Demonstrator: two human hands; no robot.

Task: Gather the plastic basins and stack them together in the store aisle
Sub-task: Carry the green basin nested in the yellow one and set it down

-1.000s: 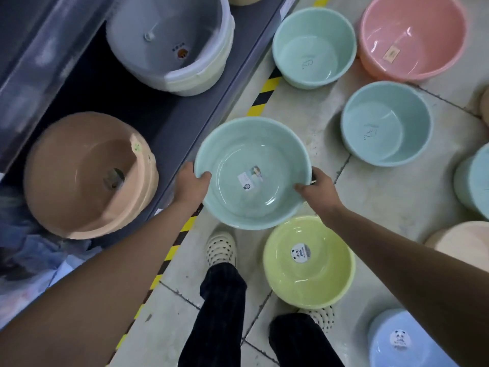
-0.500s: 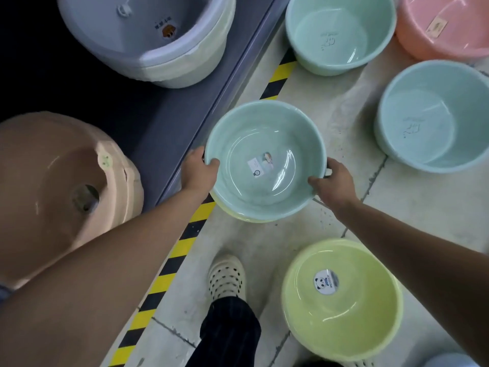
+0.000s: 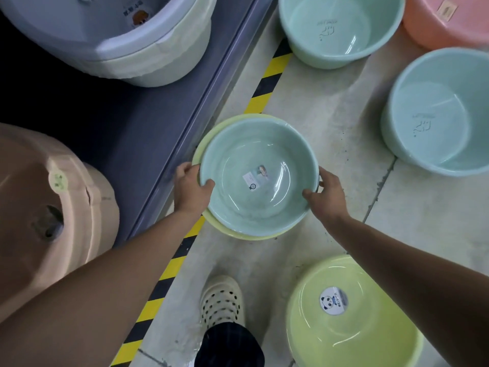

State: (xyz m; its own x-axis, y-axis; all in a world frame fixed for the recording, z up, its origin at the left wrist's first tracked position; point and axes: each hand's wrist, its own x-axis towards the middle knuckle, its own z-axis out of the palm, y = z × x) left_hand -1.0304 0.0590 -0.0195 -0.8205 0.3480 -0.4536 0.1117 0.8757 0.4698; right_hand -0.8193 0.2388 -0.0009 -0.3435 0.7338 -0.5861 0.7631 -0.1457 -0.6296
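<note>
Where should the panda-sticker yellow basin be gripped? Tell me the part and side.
Grip the yellow basin by its rim, coming from above on opposite sides. It sits upright on the floor, mouth up, walls smooth and sloping; only the rim offers purchase.

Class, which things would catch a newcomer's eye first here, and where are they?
At centre, the left hand and right hand grip a mint basin nested in a yellow-green basin, beside the yellow-and-black floor stripe. A pink basin sits top right; a panda-sticker basin, bottom right.
</note>
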